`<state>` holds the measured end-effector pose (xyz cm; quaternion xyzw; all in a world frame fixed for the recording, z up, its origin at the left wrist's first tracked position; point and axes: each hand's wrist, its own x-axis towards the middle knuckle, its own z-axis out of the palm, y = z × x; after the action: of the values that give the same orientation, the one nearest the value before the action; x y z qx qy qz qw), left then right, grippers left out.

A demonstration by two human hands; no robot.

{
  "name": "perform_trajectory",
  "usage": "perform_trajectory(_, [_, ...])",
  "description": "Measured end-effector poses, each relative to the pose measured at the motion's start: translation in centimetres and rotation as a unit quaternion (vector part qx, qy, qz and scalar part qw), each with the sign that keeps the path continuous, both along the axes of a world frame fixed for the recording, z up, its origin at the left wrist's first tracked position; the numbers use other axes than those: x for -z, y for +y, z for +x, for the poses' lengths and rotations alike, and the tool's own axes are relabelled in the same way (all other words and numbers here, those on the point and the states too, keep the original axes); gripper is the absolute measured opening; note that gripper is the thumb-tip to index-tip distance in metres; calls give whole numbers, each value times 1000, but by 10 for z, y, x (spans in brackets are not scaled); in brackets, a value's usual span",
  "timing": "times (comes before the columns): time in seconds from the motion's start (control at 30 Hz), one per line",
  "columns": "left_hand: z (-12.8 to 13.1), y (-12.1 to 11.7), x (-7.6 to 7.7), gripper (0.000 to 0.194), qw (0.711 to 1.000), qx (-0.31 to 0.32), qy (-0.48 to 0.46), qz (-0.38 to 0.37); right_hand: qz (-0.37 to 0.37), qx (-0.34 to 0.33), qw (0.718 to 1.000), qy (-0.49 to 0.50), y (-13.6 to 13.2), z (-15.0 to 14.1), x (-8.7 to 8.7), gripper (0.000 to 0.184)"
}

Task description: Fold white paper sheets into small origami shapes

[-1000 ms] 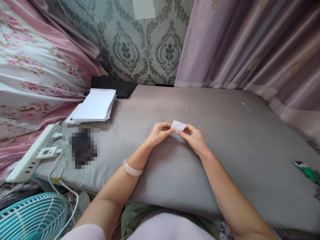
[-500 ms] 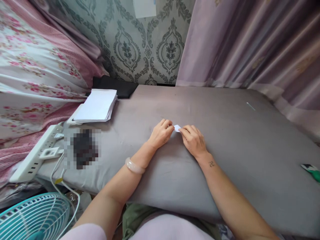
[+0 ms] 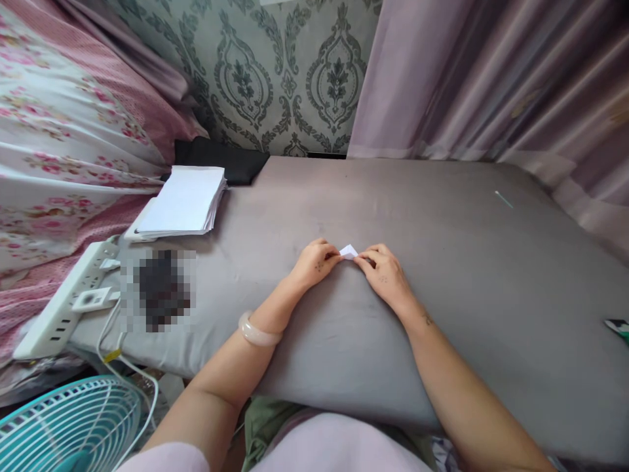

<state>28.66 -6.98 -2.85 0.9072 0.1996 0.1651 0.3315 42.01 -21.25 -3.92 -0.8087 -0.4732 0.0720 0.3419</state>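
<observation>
A small piece of folded white paper (image 3: 348,251) is held between my two hands, low over the grey cloth-covered surface (image 3: 314,341). It looks like a little peaked shape with a crease down it. My left hand (image 3: 317,262) pinches its left corner between thumb and fingers. At the right corner, my right hand (image 3: 383,270) pinches it in the same way. The fingertips hide both ends of the paper. A pale bangle (image 3: 259,331) circles my left wrist.
A stack of white paper (image 3: 181,200) lies at the back left, by a black folded item (image 3: 221,160). Left of me are a white power strip (image 3: 66,298), a blurred-out dark object (image 3: 162,288) and a teal fan (image 3: 69,426). A thin stick (image 3: 504,199) lies far right.
The paper has gone from a flat, squarer piece to a smaller peaked shape. Both hands turned over it and shifted their grip to its two corners. The view has tilted slightly downward.
</observation>
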Motion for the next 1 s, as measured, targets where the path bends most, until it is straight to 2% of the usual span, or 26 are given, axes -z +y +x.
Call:
perform_trajectory(0.17, [3,0,-3,16,997,-60,18,-52,15,15,999,27,3,2,3,25])
perform_trajectory(0.4, [4,1,-8,13,995,-70,39,-63,-27,45,998,16,10,-2,0,23])
perform_trajectory(0.53, [9,3,-5,15,994,-69,68,-43,-35,59,997,-21,13,-4,0,23])
perform_trajectory(0.73, [13,2,-1,21,991,-63,111,26,-42,66,995,-61,16,-2,2,22])
perform_trajectory(1.0, [17,1,-4,22,985,-86,149,14,-62,60,995,-42,18,3,0,23])
